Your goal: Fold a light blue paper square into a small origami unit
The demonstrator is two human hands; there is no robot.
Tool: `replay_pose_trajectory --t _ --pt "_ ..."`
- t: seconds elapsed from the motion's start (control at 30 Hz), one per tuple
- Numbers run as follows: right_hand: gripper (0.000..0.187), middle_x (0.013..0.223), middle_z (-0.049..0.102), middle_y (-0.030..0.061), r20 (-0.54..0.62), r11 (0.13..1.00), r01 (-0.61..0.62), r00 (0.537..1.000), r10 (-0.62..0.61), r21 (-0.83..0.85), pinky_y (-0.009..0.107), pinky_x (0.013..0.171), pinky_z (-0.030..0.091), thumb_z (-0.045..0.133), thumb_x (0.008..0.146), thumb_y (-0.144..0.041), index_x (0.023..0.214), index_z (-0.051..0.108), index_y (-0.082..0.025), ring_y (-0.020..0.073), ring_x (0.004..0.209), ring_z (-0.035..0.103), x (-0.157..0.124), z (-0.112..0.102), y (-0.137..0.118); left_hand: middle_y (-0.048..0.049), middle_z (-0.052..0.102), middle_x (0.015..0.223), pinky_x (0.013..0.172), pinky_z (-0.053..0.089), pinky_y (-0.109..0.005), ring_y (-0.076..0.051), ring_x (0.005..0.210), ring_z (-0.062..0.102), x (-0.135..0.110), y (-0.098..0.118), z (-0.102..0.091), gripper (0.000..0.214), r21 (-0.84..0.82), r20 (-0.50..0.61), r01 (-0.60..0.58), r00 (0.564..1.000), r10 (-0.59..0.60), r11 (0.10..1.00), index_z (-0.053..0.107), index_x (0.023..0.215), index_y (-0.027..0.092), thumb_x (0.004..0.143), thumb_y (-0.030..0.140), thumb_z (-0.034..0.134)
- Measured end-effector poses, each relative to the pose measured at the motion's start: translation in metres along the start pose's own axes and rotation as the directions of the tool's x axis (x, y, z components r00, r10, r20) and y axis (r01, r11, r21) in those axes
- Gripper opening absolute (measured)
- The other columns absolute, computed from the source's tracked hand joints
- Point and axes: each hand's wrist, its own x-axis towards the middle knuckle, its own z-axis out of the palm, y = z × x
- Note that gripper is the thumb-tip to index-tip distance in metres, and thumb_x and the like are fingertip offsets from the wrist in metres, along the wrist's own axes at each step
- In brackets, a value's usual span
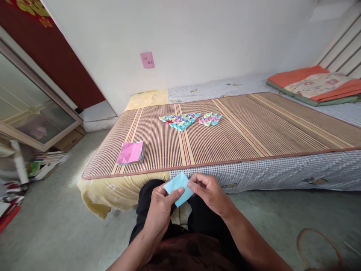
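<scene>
A light-blue sheet of folding paper (pixel 176 183) is held in front of my knees, just off the near edge of the bed. My left hand (pixel 162 201) grips its left side, with the thumb flat on top and the fingers beneath. At the right corner, my right hand (pixel 208 191) pinches the paper between thumb and fingertips. On the mat ahead lies a stack of pink-topped square paper (pixel 130 152). Farther back, folded paper pieces in several colours form a larger group (pixel 180 121) and a smaller group (pixel 211 119).
A striped bamboo mat (pixel 239 131) covers much of the bed. An orange folded quilt (pixel 307 84) lies at the back right. A pink note (pixel 147 60) is on the wall. To the left stand a glass-fronted cabinet door (pixel 31 101) and papers on the floor (pixel 46 165).
</scene>
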Motion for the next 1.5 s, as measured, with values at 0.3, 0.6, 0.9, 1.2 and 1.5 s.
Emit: replay_pose_trajectory --t 0.3,0.6,0.9,1.2,1.5 --pt "0.037 0.066 0.036 -0.0057 -0.085 0.996 0.016 0.996 -0.009 0.087 0.026 0.054 0.030 0.068 0.093 -0.042 0.070 0.049 -0.021 0.0118 0.060 0.034 0.000 0.013 0.000 -0.0003 0.054 0.069 0.063 0.039 -0.026 -0.014 0.067 0.046 -0.004 0.007 0.001 0.034 0.351 0.086 -0.097 0.994 0.071 0.931 0.070 0.071 0.014 0.084 0.044 0.079" --pt "0.044 0.063 0.036 -0.0054 -0.094 1.000 0.014 0.995 -0.015 -0.012 0.027 0.053 0.030 0.068 0.094 -0.048 0.067 0.047 -0.021 0.0119 0.059 0.034 -0.001 0.007 0.002 -0.0006 0.056 0.069 0.073 0.045 -0.028 -0.017 0.070 0.048 -0.005 0.008 -0.001 0.045 0.385 0.184 -0.115 0.982 0.046 0.916 0.071 0.074 0.016 0.094 0.056 0.065" --pt "0.042 0.063 0.038 -0.0051 -0.103 1.000 -0.009 0.995 0.009 -0.001 0.026 0.054 0.032 0.069 0.091 -0.048 0.067 0.047 -0.022 0.0123 0.059 0.037 -0.001 0.000 0.003 -0.0015 0.060 0.064 0.066 0.042 -0.026 -0.016 0.065 0.050 0.001 0.002 -0.013 0.048 0.370 0.056 -0.090 0.996 0.075 0.925 0.068 0.066 0.017 0.089 0.059 0.070" --pt "0.043 0.062 0.035 -0.0057 -0.108 0.995 0.018 0.994 -0.029 -0.098 0.026 0.052 0.029 0.067 0.093 -0.044 0.065 0.043 -0.022 0.0114 0.057 0.034 -0.002 0.003 0.005 -0.0009 0.053 0.060 0.061 0.036 -0.026 -0.014 0.062 0.043 -0.001 0.002 -0.007 0.054 0.442 0.132 -0.057 0.991 -0.002 0.895 0.066 0.061 0.015 0.088 0.062 0.068" --pt "0.039 0.061 0.044 -0.0043 -0.129 0.999 -0.036 0.991 0.033 -0.022 0.026 0.051 0.033 0.069 0.089 -0.048 0.068 0.054 -0.020 0.0125 0.057 0.040 0.002 0.003 0.005 -0.0026 0.064 0.061 0.059 0.038 -0.025 -0.013 0.058 0.050 -0.002 -0.013 -0.007 0.043 0.317 0.135 0.067 0.984 -0.114 0.946 0.075 0.068 0.014 0.071 0.055 0.087"
